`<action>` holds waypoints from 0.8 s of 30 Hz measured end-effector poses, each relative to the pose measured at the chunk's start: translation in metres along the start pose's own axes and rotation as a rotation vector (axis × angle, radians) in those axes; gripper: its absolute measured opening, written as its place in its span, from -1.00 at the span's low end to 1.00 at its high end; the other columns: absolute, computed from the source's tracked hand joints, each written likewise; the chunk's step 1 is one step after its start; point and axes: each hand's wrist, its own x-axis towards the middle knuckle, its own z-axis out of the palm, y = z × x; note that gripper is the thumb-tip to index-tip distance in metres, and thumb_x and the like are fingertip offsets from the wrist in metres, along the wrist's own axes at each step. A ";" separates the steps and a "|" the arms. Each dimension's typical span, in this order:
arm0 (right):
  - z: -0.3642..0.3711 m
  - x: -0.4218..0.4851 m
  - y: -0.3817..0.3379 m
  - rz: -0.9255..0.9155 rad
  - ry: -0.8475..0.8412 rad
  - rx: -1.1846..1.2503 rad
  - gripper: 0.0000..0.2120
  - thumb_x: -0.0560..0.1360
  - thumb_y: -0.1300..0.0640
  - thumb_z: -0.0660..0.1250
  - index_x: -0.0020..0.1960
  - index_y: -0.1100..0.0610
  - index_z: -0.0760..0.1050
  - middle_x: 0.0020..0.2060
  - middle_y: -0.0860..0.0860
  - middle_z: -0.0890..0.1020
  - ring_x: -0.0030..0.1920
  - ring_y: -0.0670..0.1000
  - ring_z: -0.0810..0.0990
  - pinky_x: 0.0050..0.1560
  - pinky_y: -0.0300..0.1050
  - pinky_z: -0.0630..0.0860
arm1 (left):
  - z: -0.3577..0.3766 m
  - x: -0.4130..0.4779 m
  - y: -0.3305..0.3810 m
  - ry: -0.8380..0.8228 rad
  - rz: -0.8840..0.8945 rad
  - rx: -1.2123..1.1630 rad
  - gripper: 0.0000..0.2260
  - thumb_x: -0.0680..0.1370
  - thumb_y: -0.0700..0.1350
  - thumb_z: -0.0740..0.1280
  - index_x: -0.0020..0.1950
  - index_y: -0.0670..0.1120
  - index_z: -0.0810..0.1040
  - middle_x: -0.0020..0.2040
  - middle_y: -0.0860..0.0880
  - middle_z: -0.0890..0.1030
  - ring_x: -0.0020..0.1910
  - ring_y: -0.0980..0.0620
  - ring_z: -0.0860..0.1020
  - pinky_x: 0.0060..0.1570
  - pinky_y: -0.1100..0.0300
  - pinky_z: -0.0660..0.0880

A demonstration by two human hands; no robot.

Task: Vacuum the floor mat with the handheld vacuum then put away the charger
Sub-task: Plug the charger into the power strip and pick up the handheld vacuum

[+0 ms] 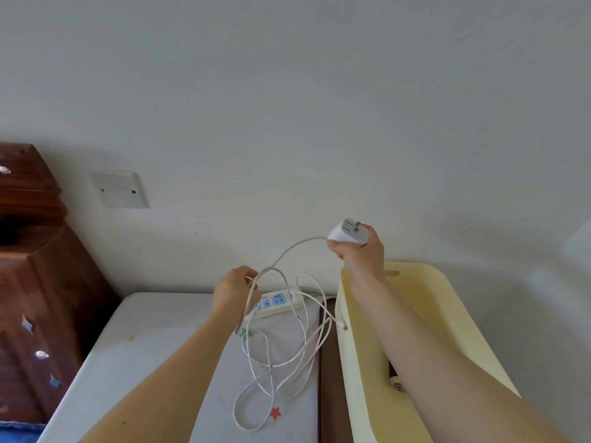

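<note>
Bin (447, 314) beside charger cable (271, 366), power strip (278, 300)

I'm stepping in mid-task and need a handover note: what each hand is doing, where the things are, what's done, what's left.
Right hand: grips the charger plug, raised, prongs bare.
Left hand: holds the cable; its loose loops hang tangled over the white top.
Done: the plug is out of the power strip, which lies on the white top.
Left: coil the cable and stow the charger. The vacuum and mat are not in view, so I cannot tell whether the vacuuming is done.
</note>
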 end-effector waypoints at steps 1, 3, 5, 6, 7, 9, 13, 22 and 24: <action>-0.002 0.002 -0.001 -0.005 0.028 -0.008 -0.60 0.35 0.39 0.46 0.10 0.08 0.46 -0.16 -0.05 0.53 -0.22 -0.06 0.49 -0.25 -0.26 0.41 | -0.002 0.002 -0.006 0.025 -0.003 0.031 -0.80 0.43 -0.29 0.33 -0.02 -0.06 0.59 -0.20 0.01 0.61 -0.22 -0.01 0.54 -0.28 0.25 0.42; -0.006 0.007 -0.001 0.002 0.099 -0.022 -0.57 0.35 0.36 0.48 0.11 0.06 0.44 -0.16 -0.07 0.53 -0.19 -0.05 0.51 -0.27 -0.26 0.39 | -0.011 0.003 -0.017 0.057 -0.013 0.122 -0.93 0.45 -0.21 0.35 -0.13 -0.05 0.57 -0.23 -0.04 0.60 -0.21 -0.07 0.54 -0.27 0.24 0.40; -0.011 0.010 0.000 0.045 0.141 0.014 -0.56 0.34 0.31 0.50 0.13 0.06 0.43 -0.16 -0.03 0.53 -0.24 -0.06 0.49 -0.30 -0.28 0.35 | -0.023 0.003 -0.031 0.047 -0.040 0.269 -0.93 0.45 -0.09 0.40 -0.17 -0.04 0.54 -0.22 -0.06 0.60 -0.20 -0.09 0.54 -0.27 0.24 0.38; -0.013 0.010 0.001 0.073 0.142 0.049 -0.55 0.34 0.30 0.52 0.14 0.08 0.44 -0.16 0.00 0.53 -0.28 -0.07 0.47 -0.30 -0.27 0.35 | -0.029 0.003 -0.035 0.031 -0.072 0.356 -0.85 0.44 0.01 0.43 -0.17 -0.03 0.53 -0.22 -0.04 0.60 -0.19 -0.08 0.55 -0.27 0.22 0.38; -0.014 0.011 0.003 0.094 0.135 0.068 -0.55 0.33 0.29 0.53 0.14 0.11 0.45 -0.16 0.02 0.53 -0.31 -0.08 0.46 -0.30 -0.27 0.37 | -0.035 0.004 -0.039 0.013 -0.105 0.441 -0.78 0.42 0.10 0.44 -0.18 -0.01 0.51 -0.22 -0.01 0.59 -0.19 -0.06 0.55 -0.27 0.22 0.39; -0.012 0.009 0.007 0.108 0.114 0.047 -0.56 0.32 0.26 0.55 0.12 0.15 0.46 -0.17 0.05 0.54 -0.33 -0.07 0.46 -0.30 -0.25 0.40 | -0.041 0.008 -0.039 -0.070 -0.139 0.505 -0.71 0.38 0.21 0.44 -0.17 0.02 0.52 -0.21 0.02 0.59 -0.19 -0.01 0.56 -0.25 0.22 0.43; -0.006 0.010 0.011 0.066 0.079 -0.056 -0.59 0.31 0.23 0.56 0.07 0.12 0.46 -0.18 0.03 0.57 -0.32 -0.03 0.52 -0.26 -0.18 0.49 | -0.032 0.018 -0.027 -0.144 -0.231 -0.197 -0.79 0.44 -0.07 0.48 0.01 -0.11 0.58 -0.17 -0.08 0.61 -0.19 -0.03 0.53 -0.24 0.21 0.46; -0.015 0.015 0.012 0.032 0.108 -0.112 -0.62 0.33 0.23 0.56 0.01 0.08 0.43 -0.18 -0.04 0.56 -0.23 -0.03 0.54 -0.22 -0.13 0.52 | 0.015 0.006 0.008 0.082 0.034 -0.199 -0.85 0.52 -0.19 0.26 -0.04 0.03 0.57 -0.15 0.09 0.59 -0.29 0.06 0.52 -0.18 0.22 0.42; -0.018 0.016 0.015 0.040 0.117 -0.108 -0.63 0.33 0.21 0.56 0.01 0.09 0.44 -0.18 -0.03 0.57 -0.22 0.01 0.55 -0.23 -0.13 0.51 | 0.036 0.000 0.013 0.000 0.072 -0.125 -0.91 0.51 -0.12 0.30 -0.11 0.07 0.56 -0.21 0.15 0.59 -0.22 0.07 0.56 -0.19 0.22 0.45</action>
